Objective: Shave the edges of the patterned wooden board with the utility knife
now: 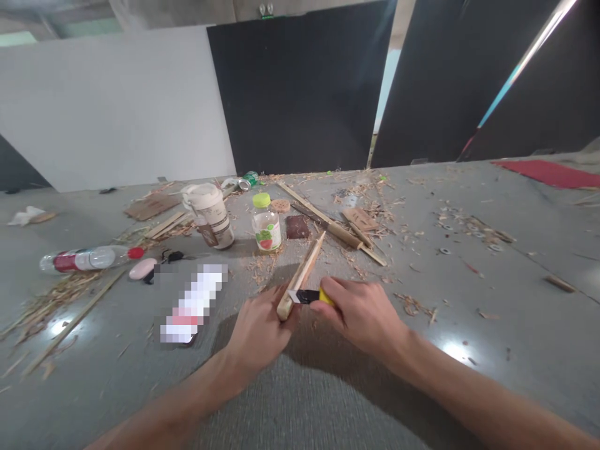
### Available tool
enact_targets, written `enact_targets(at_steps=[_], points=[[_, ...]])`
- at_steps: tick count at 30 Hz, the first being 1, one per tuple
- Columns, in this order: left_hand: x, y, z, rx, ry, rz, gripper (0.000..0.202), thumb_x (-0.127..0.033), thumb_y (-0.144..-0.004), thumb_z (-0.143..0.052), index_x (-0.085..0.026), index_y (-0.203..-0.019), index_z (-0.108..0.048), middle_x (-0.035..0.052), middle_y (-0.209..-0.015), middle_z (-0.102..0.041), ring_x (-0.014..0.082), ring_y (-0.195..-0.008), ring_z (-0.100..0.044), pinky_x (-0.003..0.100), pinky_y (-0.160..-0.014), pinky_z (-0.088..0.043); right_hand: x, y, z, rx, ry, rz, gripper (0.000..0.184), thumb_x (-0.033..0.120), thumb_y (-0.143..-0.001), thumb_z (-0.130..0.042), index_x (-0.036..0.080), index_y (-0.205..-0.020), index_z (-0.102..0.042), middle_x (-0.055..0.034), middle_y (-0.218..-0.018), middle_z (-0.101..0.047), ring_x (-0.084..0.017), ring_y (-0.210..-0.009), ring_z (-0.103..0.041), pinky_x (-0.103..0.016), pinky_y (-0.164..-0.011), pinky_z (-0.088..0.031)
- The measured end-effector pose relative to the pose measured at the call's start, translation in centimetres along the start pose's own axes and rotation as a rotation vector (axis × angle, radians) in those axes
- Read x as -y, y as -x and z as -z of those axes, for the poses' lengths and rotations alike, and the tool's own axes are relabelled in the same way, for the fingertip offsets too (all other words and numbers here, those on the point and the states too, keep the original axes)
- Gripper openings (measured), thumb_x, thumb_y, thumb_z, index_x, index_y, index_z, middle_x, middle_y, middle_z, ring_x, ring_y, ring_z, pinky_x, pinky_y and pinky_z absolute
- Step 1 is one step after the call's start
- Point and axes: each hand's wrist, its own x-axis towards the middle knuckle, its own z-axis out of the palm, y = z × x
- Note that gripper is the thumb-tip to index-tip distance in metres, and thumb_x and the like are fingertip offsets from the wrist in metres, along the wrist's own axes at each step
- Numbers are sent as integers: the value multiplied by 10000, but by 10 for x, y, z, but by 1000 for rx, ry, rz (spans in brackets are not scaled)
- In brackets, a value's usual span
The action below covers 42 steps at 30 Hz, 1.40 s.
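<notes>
My left hand (260, 328) is closed around the near part of a pale wooden stick (304, 269), whose narrow tip points up and away from me. A yellow-and-black utility knife (307, 296) is gripped in my right hand (365, 312). Its blade lies against the stick near the blunt end, just beside my left hand. Some of the left fingers are hidden under the stick. Just beyond the stick stand a clear bottle with a green cap (265, 228) and a dark brown square piece (297, 227) on the floor.
A white lidded cup (209, 215), a phone with a blurred screen (194, 306) and a plastic bottle lying on its side (94, 257) are to the left. Bamboo strips (332, 225) and shavings litter the floor. Dark panels (304, 94) stand at the back.
</notes>
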Motion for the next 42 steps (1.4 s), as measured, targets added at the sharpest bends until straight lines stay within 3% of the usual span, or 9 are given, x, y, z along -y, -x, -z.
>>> enact_targets(at_steps=[3,7,10,20,27,32,35,38,42], points=[[-4,2,0,-19,-6,-12,252,-296,-1030,-474,-196,-1131,-682,59,-992,-745,254,-866,-722,339,-723,-542,-17,-3,0,-6,46,18,646,659,-1048,-211,185,-823,-590,-20,-672,-624,-132,-524,-485,-299,-531,-152],[-12,6,0,3,14,-31,294,-320,-1033,-435,-175,-1160,-657,69,-958,-730,222,-808,-708,311,-680,-537,-58,-12,4,7,188,-254,662,677,-1038,-197,196,-810,-591,-28,-673,-629,-133,-512,-457,-301,-532,-155],[-15,6,2,49,-6,-44,350,-324,-1028,-426,-172,-1281,-614,79,-979,-727,216,-823,-708,297,-670,-540,-70,-16,8,13,233,-324,662,674,-1038,-194,197,-818,-597,-43,-692,-642,-148,-539,-474,-304,-540,-146],[-4,0,6,6,-112,12,278,-292,-1015,-484,-186,-1195,-666,59,-850,-729,243,-771,-726,303,-625,-515,-5,-3,11,109,6,-51,606,625,-1059,-240,187,-832,-593,-18,-664,-627,-126,-512,-474,-298,-528,-141],[-7,-2,6,14,-131,18,293,-324,-1036,-463,-161,-1144,-681,63,-844,-732,251,-759,-722,326,-639,-526,-16,-5,13,91,74,-51,682,697,-1029,-189,196,-838,-610,-33,-679,-649,-148,-543,-509,-304,-531,-139],[-11,4,5,5,-153,-80,406,-334,-1029,-430,-138,-1350,-582,102,-1029,-738,252,-852,-728,343,-687,-560,-56,-12,17,93,224,-363,673,692,-1029,-192,205,-849,-621,-44,-665,-659,-141,-498,-465,-294,-529,-151],[-12,4,4,27,-137,-71,424,-336,-1029,-424,-161,-1395,-550,96,-1099,-733,264,-901,-733,354,-700,-563,-67,-15,17,72,276,-399,654,652,-1047,-201,201,-842,-627,-53,-691,-666,-148,-524,-479,-303,-535,-146],[-10,2,4,16,-68,-29,350,-327,-1034,-437,-213,-1320,-601,61,-1080,-742,263,-923,-734,343,-698,-546,-50,-15,15,63,212,-350,673,656,-1046,-184,194,-837,-625,-47,-676,-651,-147,-528,-478,-304,-536,-155],[-5,1,4,-14,-63,6,230,-289,-1017,-471,-186,-1003,-676,54,-895,-739,245,-784,-721,319,-654,-497,-9,-7,11,100,50,-183,674,671,-1042,-182,186,-851,-610,-31,-668,-640,-139,-518,-475,-298,-527,-153]])
